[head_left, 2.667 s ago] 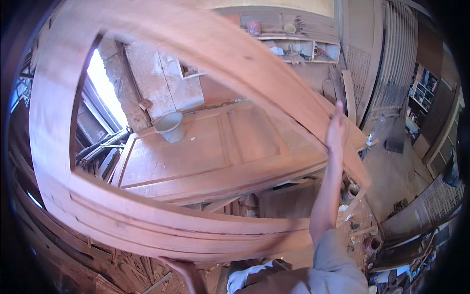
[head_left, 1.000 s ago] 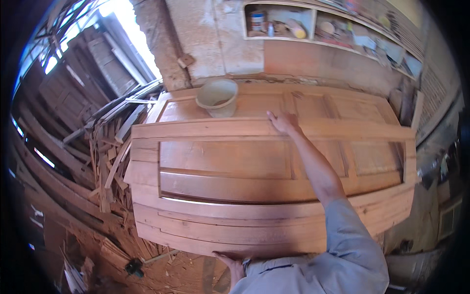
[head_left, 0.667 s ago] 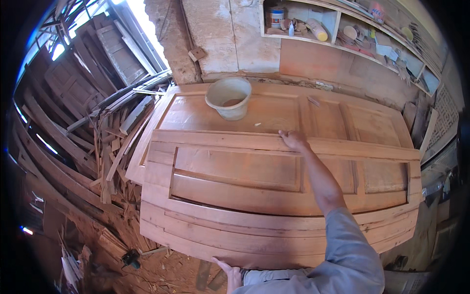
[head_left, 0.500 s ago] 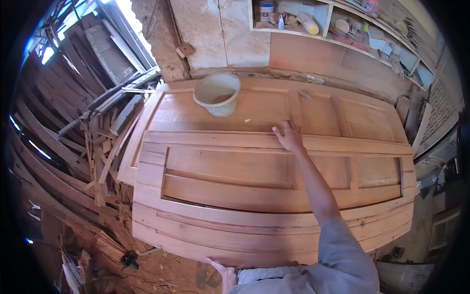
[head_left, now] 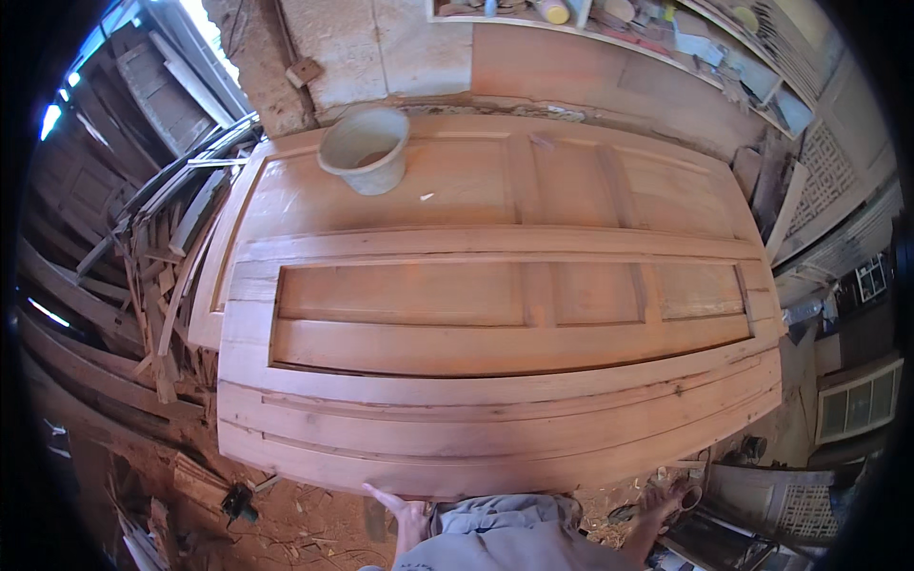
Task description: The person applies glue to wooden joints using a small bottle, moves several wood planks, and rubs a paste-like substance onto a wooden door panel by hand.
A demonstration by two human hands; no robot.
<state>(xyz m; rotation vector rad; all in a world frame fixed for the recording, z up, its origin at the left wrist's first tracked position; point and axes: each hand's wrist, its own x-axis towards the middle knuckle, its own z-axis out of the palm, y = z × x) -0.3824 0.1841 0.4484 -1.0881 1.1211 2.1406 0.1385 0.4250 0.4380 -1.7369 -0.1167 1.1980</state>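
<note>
Down at the near edge of a wooden panelled door (head_left: pixel 495 388), my left hand (head_left: pixel 407 517) is open, with a finger or thumb stretched out beside the edge. Its other fingers are partly hidden. My right hand (head_left: pixel 657 509) hangs low on the right, past the door's near edge. It is dark and small in view, so its fingers do not show clearly. A round, tan, ring-like thing (head_left: pixel 690 497) lies at its fingertips; whether the hand grips it cannot be told. The door rests overlapping a second panelled door (head_left: pixel 457 205) behind it.
A whitish bucket (head_left: pixel 367 176) stands on the far door, with a small pale scrap (head_left: pixel 427 196) near it. Timber offcuts (head_left: pixel 157 295) pile up at the left. Cluttered shelves (head_left: pixel 666 48) line the back wall. Shavings (head_left: pixel 305 533) cover the floor.
My right hand has left the far door and come down and back to my right side. The view has shifted, so doors and bucket appear further up and left. My left hand stays at the near edge.
</note>
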